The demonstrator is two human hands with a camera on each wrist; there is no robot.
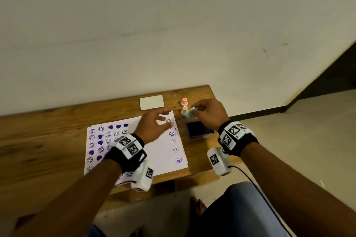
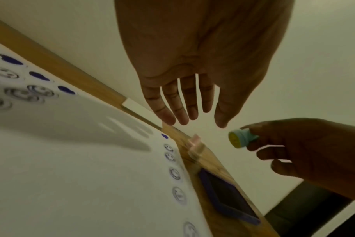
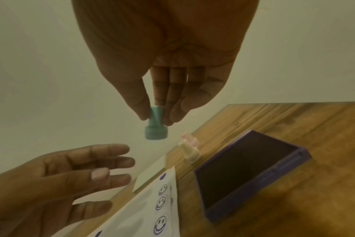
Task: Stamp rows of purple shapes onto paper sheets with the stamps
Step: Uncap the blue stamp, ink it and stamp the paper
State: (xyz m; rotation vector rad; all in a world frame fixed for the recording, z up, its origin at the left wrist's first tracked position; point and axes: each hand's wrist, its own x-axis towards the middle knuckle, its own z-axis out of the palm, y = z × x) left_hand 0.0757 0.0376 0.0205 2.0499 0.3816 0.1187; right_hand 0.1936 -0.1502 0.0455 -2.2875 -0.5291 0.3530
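Fingers (image 3: 144,110) of the right hand (image 1: 209,111) pinched the teal stamp (image 3: 156,128); left hand (image 1: 154,127) hovered spread; paper sheet (image 1: 159,152) half stamped, middle bare

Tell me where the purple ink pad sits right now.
In the head view the ink pad lies open on the table's right part, beside the stamped paper sheet, just below the right hand.
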